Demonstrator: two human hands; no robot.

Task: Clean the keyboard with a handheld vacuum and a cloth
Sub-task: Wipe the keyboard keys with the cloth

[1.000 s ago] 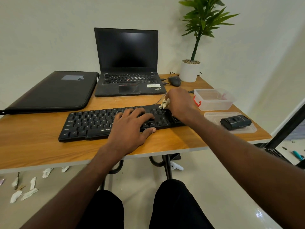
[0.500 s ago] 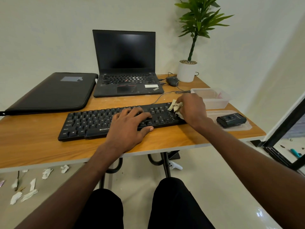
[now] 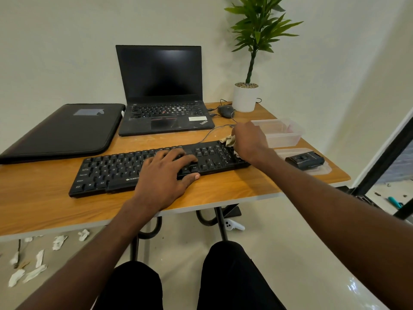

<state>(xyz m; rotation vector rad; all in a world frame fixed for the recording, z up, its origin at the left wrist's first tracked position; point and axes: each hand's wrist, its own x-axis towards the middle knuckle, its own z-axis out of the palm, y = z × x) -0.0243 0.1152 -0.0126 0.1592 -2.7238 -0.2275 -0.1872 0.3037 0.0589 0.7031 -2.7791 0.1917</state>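
Observation:
A black keyboard (image 3: 111, 171) lies along the front of the wooden desk (image 3: 234, 186). My left hand (image 3: 165, 177) rests flat on its middle keys, fingers spread. My right hand (image 3: 250, 142) grips a crumpled beige cloth (image 3: 229, 140) at the keyboard's far right end, over the number pad. A small black handheld vacuum (image 3: 305, 159) lies on a clear plastic lid (image 3: 324, 171) to the right of the keyboard, apart from both hands.
An open laptop (image 3: 161, 90) stands behind the keyboard, with a black sleeve (image 3: 64, 130) to its left. A mouse (image 3: 225, 111), a potted plant (image 3: 245, 97) and a clear container (image 3: 279, 133) sit at the back right. Paper scraps (image 3: 33, 265) litter the floor.
My right hand with the cloth has slid rightward along the keyboard to its far right end. My left hand has stayed on the middle keys.

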